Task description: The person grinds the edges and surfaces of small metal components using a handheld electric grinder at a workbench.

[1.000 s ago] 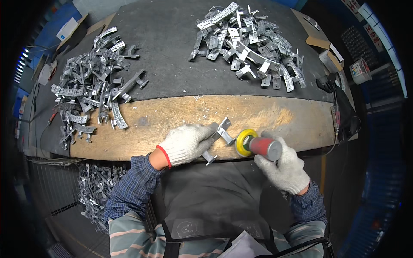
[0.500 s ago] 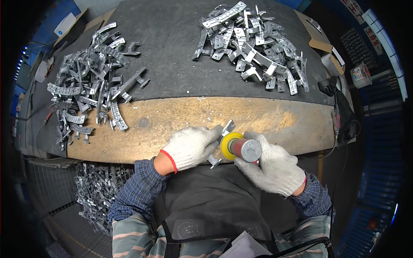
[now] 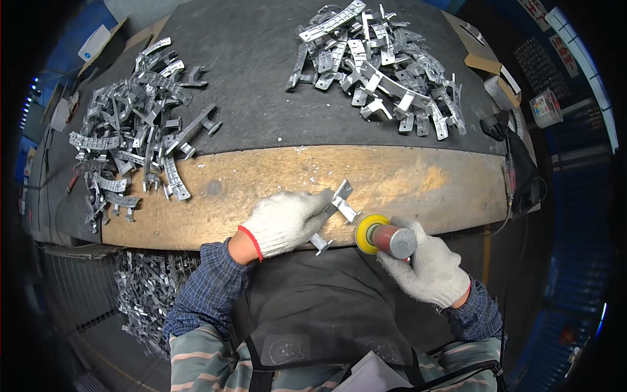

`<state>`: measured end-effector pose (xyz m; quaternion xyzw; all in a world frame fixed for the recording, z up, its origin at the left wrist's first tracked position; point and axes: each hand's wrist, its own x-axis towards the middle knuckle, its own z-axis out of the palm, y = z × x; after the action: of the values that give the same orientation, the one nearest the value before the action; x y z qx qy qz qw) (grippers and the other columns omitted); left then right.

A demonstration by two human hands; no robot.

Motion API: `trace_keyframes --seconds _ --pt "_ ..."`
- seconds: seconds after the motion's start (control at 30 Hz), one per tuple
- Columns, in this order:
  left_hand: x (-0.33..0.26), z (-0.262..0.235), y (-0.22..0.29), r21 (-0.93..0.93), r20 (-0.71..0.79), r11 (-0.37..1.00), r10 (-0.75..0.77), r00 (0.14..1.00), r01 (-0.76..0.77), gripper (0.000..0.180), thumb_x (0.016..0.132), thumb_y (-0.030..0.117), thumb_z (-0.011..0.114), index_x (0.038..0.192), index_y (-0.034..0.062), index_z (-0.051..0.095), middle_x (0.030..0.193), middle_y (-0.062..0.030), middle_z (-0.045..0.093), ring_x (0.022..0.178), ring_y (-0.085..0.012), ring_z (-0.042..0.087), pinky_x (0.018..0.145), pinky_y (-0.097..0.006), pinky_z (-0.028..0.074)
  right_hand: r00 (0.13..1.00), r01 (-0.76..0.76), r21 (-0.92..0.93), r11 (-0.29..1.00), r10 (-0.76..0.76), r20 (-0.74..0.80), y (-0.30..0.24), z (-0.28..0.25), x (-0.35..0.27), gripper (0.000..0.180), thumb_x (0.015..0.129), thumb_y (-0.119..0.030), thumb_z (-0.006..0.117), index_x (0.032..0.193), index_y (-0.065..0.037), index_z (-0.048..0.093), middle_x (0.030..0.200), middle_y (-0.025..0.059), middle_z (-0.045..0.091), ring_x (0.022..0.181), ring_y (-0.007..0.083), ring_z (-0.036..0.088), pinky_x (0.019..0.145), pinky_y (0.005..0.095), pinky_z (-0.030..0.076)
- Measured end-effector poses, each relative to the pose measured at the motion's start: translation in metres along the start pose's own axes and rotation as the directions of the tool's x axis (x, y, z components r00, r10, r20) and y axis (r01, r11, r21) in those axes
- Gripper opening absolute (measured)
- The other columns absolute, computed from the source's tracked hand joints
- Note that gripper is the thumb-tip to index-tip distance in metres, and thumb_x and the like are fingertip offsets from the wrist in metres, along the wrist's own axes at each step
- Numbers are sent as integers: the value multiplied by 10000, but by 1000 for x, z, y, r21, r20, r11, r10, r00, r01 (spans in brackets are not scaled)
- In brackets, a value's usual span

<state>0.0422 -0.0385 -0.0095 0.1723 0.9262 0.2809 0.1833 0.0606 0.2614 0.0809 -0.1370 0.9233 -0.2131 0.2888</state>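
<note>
My left hand (image 3: 285,224), in a white knit glove with a red cuff edge, grips a grey metal bracket (image 3: 345,204) at the front edge of the wooden board. Its upper arm and a lower tab stick out past my fingers. Gloved as well, my right hand (image 3: 428,266) is wrapped round a small disc sander (image 3: 393,242) with a red body, a silver end cap and a yellow disc. The disc sits just right of the bracket, with a small gap visible between them. Part of the bracket is hidden under my left fingers.
A pile of metal brackets (image 3: 140,121) lies at the left and another pile (image 3: 375,65) at the back right. The wooden board (image 3: 261,173) runs along the front of the black mat (image 3: 241,72). Below the table at left, a wire basket holds more brackets (image 3: 147,294).
My right hand has moved the sander to the right and slightly down, away from the bracket. More of the bracket shows now. My left hand has shifted only a little.
</note>
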Motion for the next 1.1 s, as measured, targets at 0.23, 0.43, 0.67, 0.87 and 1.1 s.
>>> trace_keyframes --seconds 0.23,0.43,0.67,0.87,1.1 --pt "-3 0 9 36 -52 999 -12 999 14 368 1102 383 629 1394 167 689 925 -169 773 858 -420 773 728 -549 595 969 200 157 967 -171 -179 -5 1 17 658 1020 -337 822 1487 39 550 1110 294 796 1011 462 816 862 500 664" --pt "-3 6 5 11 -91 1000 9 996 -8 367 1093 376 630 1388 165 691 922 -172 773 866 -415 777 735 -552 596 924 337 61 939 -318 -213 -10 2 32 626 1026 -322 815 1457 53 558 1029 272 806 929 460 821 808 506 665" --pt "-2 -2 5 35 6 998 -47 999 47 375 1075 354 638 1389 154 686 929 -173 774 882 -412 779 750 -544 597 996 77 92 993 -72 -52 -1 -1 8 693 1031 -404 791 1513 19 528 1132 288 798 1039 473 805 893 525 653" --pt "8 -30 11 -282 225 935 -153 962 215 452 1029 374 704 1410 137 754 1016 -161 811 892 -344 795 818 -438 601 1000 -23 131 991 25 -14 7 4 -7 713 1030 -435 778 1537 -11 510 1177 292 792 1092 483 792 961 529 642" --pt "6 -16 -6 -302 81 950 -58 995 80 495 1020 391 728 1434 122 759 1082 -170 828 950 -303 812 866 -412 612 966 190 114 975 -206 156 -37 6 13 759 1040 -441 768 1564 14 461 1055 287 801 952 479 813 826 526 661"
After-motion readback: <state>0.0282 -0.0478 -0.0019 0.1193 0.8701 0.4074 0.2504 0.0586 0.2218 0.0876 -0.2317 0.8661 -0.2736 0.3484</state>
